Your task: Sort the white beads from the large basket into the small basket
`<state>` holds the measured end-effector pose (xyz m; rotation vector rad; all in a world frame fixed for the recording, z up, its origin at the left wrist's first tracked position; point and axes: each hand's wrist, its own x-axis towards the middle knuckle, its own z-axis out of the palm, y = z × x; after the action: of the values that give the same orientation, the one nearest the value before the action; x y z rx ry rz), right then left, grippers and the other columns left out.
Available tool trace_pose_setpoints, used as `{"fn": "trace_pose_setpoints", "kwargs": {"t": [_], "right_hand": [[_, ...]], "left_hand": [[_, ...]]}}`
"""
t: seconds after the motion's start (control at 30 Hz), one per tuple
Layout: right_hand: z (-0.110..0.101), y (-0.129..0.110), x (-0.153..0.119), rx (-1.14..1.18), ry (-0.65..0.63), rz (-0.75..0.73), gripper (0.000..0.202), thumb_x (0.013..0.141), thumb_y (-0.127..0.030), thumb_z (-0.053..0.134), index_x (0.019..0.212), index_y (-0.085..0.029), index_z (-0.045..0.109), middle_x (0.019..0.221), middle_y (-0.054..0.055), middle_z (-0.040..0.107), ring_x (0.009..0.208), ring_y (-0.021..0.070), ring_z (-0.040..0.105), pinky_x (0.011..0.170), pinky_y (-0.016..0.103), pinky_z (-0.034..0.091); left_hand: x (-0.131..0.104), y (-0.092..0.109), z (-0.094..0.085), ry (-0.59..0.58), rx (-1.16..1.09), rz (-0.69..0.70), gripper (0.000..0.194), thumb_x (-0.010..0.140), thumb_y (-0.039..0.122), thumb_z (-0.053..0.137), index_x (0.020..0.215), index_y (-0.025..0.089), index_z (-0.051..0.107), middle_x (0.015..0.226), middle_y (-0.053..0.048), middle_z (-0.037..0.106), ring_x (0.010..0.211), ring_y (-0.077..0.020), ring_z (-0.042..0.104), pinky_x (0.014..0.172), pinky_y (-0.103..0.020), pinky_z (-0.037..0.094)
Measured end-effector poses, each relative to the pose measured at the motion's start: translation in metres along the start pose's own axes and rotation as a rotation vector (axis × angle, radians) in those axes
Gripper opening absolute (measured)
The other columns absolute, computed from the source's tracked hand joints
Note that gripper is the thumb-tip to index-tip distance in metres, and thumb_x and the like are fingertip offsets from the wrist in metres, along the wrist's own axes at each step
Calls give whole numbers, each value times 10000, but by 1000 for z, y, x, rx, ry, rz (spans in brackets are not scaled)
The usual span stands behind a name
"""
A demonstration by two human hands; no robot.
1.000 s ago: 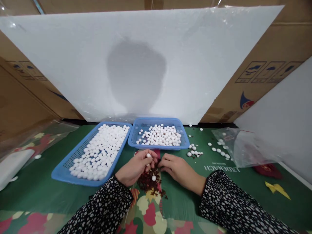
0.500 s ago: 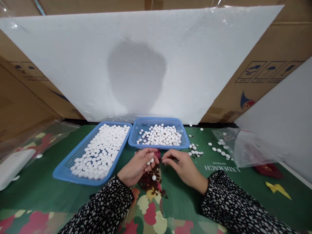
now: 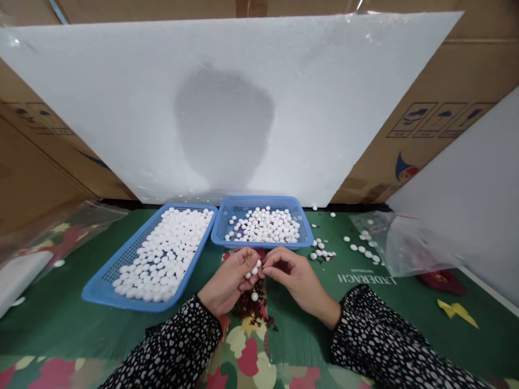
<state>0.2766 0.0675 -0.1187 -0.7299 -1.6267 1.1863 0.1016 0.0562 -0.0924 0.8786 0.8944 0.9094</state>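
Observation:
Several small white balls (image 3: 254, 270) rest in the curled fingers of my left hand (image 3: 225, 282). My right hand (image 3: 299, 276) is closed in a pinch right beside them, its fingertips at the left fingers; what it pinches, if anything, is too small to make out. Beneath the hands lies a pile of small dark reddish-brown bits (image 3: 248, 306), with one loose white ball (image 3: 254, 296) on it. Just beyond the hands stands a blue perforated basket (image 3: 263, 246) holding white balls with some brown bits among them.
A longer blue basket (image 3: 91, 289) full of white balls stands on the left. More white balls (image 3: 320, 253) and a clear plastic bag (image 3: 409, 248) lie on the right of the green surface (image 3: 308, 340). Yellow scraps (image 3: 458, 312) lie far right. A white board (image 3: 316, 108) stands behind.
My right hand has moved left, its fingertips now up against my left hand. The left hand has turned slightly, showing more of the white balls it holds. The view shifted a little.

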Motion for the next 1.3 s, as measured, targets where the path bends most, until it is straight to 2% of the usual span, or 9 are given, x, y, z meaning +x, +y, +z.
{"fn": "trace_pose_setpoints", "kwargs": {"t": [0.3,0.57,0.67,0.73,0.83,0.97,1.07,1.17,1.3], "right_hand": [[3,-5,1,-101,30,-56,101,920,-149,645,829,-192,656,844,-3,619,771,165,570,706,260,430],[9,-4,-4,-189,106,-34,153,921,-259,664,796,-191,607,748,-3,620,654,166,553,615,253,436],[7,-4,-4,-190,77,-55,69,942,-267,637,928,-200,628,815,8,629,708,179,581,659,273,470],[5,-6,-2,-225,11,-113,99,966,-239,593,1050,-220,643,899,23,620,792,190,594,726,301,483],[1,-8,0,-244,-72,-154,131,978,-215,557,1059,-236,657,971,39,578,856,194,590,777,327,484],[-4,-4,1,43,-33,31,50,958,-252,554,965,-206,572,862,22,589,681,163,584,599,268,498],[-12,-2,1,173,-31,177,51,939,-192,501,986,-202,520,887,34,608,693,166,582,524,228,454],[-20,0,0,-100,-79,180,127,925,-114,506,985,-193,587,829,15,581,689,164,555,568,243,440],[-24,5,-2,-535,-227,-30,213,911,-25,585,962,-212,673,882,14,559,804,184,558,736,300,457]], "left_hand": [[0,-5,-1,13,31,-1,367,862,458,637,782,179,412,658,10,564,506,-52,368,462,-214,122],[-2,-4,3,3,93,51,381,851,462,645,767,191,391,641,21,567,516,-64,386,473,-216,153],[-4,-3,2,-28,121,29,362,848,449,652,777,190,409,653,18,575,525,-69,400,485,-212,194],[-4,-3,2,-53,120,11,365,850,462,645,782,188,414,663,12,581,524,-68,396,485,-216,192],[-4,-2,3,-50,106,-13,391,829,487,662,792,186,416,671,3,585,526,-69,380,486,-225,165],[-6,6,5,0,114,17,350,868,484,609,811,177,452,729,-7,582,567,-81,366,503,-232,195],[-7,12,4,30,125,6,232,872,357,624,840,158,509,817,-18,582,662,-99,420,577,-232,290],[-7,12,3,18,140,-23,171,833,271,647,909,150,553,868,-21,590,724,-117,456,649,-242,333],[-4,6,1,59,183,14,254,820,329,670,982,152,587,824,-7,586,708,-122,460,651,-245,330]]}}
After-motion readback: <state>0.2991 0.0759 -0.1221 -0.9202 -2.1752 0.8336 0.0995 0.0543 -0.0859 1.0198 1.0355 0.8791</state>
